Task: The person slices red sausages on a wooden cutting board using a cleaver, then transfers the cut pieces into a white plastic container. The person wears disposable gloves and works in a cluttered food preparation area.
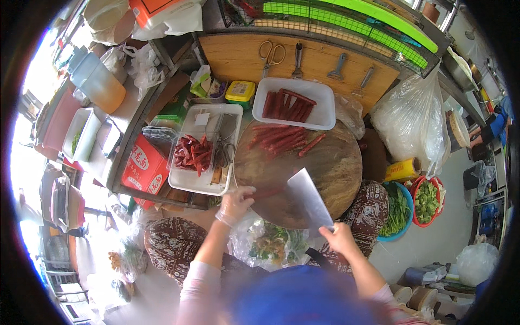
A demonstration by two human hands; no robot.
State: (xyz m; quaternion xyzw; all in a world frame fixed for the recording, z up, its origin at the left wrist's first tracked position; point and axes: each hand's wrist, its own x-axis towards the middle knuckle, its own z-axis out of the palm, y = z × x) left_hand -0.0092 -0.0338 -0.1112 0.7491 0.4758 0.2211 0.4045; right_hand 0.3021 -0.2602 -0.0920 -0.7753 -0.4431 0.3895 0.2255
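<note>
My right hand [338, 237] grips a cleaver [310, 199] at the lower right of a round wooden chopping block [337, 162]; its wide blade lies over the block. My left hand [237, 203], in a clear thin glove, is at the block's lower left edge, its fingers at the end of a blurred red sausage [266, 193]. Whether the fingers pinch the sausage cannot be made out. A pile of dark red sausages [280, 140] lies on the far part of the block, one [312, 145] apart at the right. Behind them a white plastic container [327, 101] holds more sausages [286, 105].
At the left, a white tray [197, 187] holds dried red chilies [193, 152] in a clear box, and scissors. Tools hang on the wooden board [317, 57] behind. Below the block is a plastic bag with leafy greens [272, 243]. Basins of greens [394, 211] and chopped vegetables [426, 201] stand right.
</note>
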